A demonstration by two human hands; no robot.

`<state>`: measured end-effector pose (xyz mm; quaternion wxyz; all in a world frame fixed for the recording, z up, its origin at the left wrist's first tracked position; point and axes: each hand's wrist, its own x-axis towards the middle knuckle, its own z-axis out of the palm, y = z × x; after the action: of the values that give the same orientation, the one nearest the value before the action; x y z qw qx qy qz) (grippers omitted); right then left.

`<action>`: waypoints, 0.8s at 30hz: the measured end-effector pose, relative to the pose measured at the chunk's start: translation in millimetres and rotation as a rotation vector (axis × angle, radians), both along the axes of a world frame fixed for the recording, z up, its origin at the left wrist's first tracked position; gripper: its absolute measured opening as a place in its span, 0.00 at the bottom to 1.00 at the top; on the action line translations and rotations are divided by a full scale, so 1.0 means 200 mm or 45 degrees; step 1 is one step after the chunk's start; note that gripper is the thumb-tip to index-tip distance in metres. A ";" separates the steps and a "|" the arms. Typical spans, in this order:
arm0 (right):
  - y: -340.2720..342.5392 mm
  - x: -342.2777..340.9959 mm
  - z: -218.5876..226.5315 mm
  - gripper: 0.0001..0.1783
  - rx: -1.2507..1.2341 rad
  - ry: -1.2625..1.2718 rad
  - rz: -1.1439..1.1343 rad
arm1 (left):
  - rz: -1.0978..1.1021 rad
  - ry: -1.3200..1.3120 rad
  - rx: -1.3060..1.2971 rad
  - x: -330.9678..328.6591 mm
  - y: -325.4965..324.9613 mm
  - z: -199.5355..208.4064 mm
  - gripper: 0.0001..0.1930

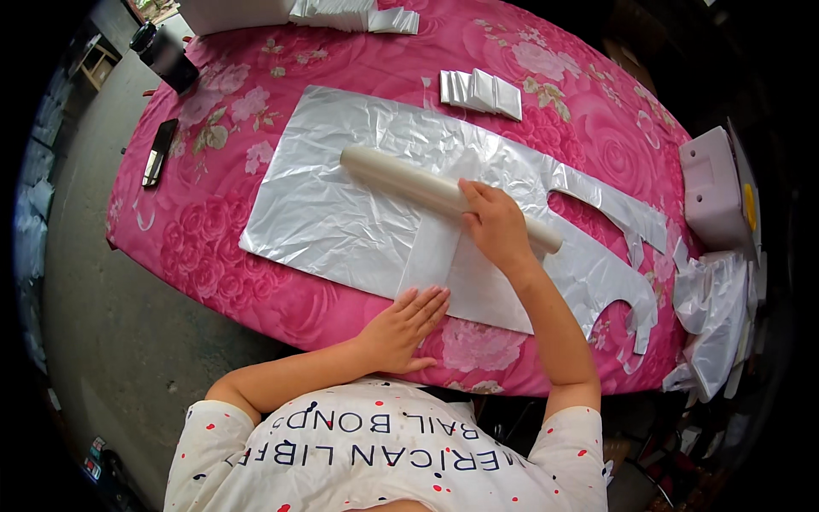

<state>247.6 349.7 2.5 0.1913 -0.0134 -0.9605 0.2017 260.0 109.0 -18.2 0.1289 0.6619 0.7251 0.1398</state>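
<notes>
A whitish plastic sheet (316,196), shaped like a disposable apron with cut-out strap ends at the right, lies spread in front of me. Across it, slanting from far left to near right, lies a pale cylindrical roller (392,177). My right hand (496,224) is closed around the roller, right of its middle. My left hand (401,331) lies flat with fingers stretched out, its fingertips at the sheet's near edge and its heel on the tablecloth. A smoother, doubled-looking panel of plastic (465,277) runs from beneath the roller to the near edge.
The pink floral tablecloth (230,256) covers the table. Beyond the sheet sit several folded plastic packets (482,92) and a white box (235,13). A dark bottle (166,60) and a phone (159,154) are at the left. A pale plastic bin (718,188) and loose plastic (712,307) border the right edge.
</notes>
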 end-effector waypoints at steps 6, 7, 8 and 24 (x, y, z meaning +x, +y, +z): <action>0.22 -0.21 -0.01 0.25 0.148 0.129 -0.102 | -0.075 -0.207 0.091 -0.02 -0.02 0.00 0.42; 0.15 -0.19 0.02 0.24 0.128 0.174 -0.100 | -0.124 -0.262 0.101 -0.04 -0.05 0.01 0.40; 0.09 -0.15 0.05 0.23 0.115 0.217 -0.104 | -0.178 -0.318 0.116 -0.07 -0.07 0.02 0.38; -0.34 0.35 -0.02 0.23 -0.261 -0.081 0.185 | -0.234 -0.451 0.515 -0.23 -0.18 0.06 0.17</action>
<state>318.4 281.5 -1.7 0.1432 0.0305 -0.9389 0.3116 213.7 72.4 -7.0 0.1310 0.7025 0.5856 0.3826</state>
